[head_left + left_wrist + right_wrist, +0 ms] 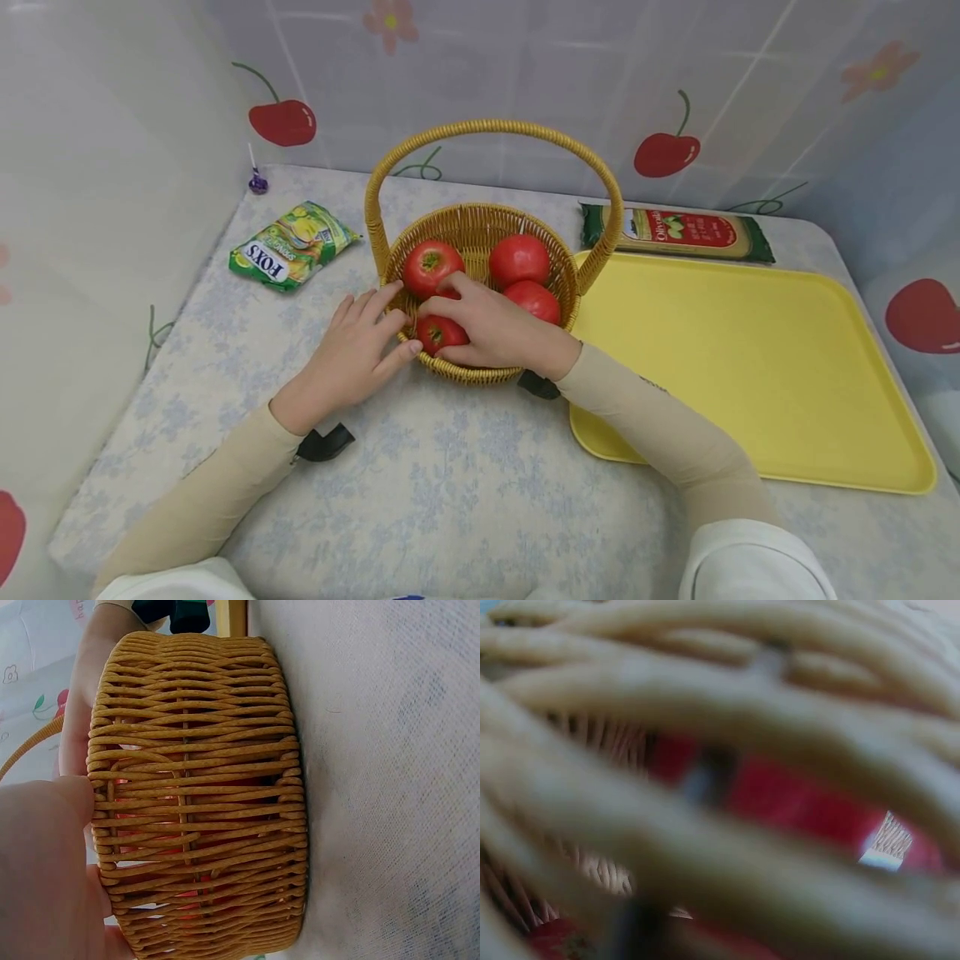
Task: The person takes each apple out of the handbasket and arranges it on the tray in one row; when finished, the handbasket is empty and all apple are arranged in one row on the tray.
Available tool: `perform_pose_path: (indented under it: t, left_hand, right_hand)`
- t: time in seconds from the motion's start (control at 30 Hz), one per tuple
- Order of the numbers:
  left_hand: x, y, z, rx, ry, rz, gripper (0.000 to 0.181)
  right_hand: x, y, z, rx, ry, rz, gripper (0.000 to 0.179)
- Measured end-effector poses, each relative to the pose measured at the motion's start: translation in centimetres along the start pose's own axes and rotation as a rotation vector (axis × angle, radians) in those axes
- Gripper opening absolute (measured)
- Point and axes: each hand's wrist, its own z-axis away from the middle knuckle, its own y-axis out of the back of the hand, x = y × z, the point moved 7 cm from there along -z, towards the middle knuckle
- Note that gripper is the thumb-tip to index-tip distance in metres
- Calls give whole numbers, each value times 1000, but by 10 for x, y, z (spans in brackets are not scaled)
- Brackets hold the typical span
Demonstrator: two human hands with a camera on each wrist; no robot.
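Head view, left hand (348,354) on open basket rim (472,372)

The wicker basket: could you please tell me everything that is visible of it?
The wicker basket is round, woven from golden-brown strands that look like rattan, with gaps between them. One tall, wrapped handle arches over it. It stands upright on the blue-patterned cloth, left of the yellow tray, and holds four red fruits. The left hand touches its rim; the right hand reaches inside and grips the front-left fruit.
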Motion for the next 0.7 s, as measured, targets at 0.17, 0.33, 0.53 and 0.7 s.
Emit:
perform_pose_path:
  t: [0.17,0.33,0.53,0.7]
  left_hand:
    - [0,-1,-1,2,-5,-3,41]
    - [0,-1,-1,-4,-1,1,36]
    - [-1,-1,-1,-14,11,13,34]
    - [-1,0,0,-9,5,13,37]
  right_hand:
    - [2,1,1,-20,-14,-34,39]
    - [7,7,3,-22,-60,-99,40]
    - [8,13,4,-5,-62,-130,43]
    - [5,19,5,11,-44,-131,43]
